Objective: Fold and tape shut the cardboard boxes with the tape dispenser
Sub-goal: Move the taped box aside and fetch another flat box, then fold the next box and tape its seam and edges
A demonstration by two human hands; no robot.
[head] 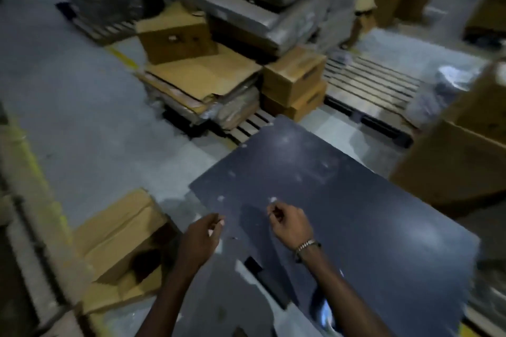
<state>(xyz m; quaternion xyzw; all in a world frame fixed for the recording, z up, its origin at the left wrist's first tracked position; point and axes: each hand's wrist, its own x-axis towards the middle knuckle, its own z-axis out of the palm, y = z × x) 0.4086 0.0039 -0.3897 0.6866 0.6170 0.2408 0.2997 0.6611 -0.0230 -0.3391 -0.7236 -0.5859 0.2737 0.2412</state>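
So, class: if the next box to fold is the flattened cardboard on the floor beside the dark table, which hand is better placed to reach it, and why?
Left, probably. The left hand hovers at the dark table's left edge, directly beside the flattened cardboard; the right hand sits further in over the tabletop.

This is a warehouse, a big room for storing goods. The floor (82,107) is bare grey concrete with yellow lines (121,56) painted on it. Wooden pallets (367,90) lie on the floor. One pallet holds a tall pile of grey wrapped bundles (246,0). Brown boxes (294,82) sit in stacks, and flat cardboard (202,74) is piled up beside them. More big boxes (454,161) stand at the right.
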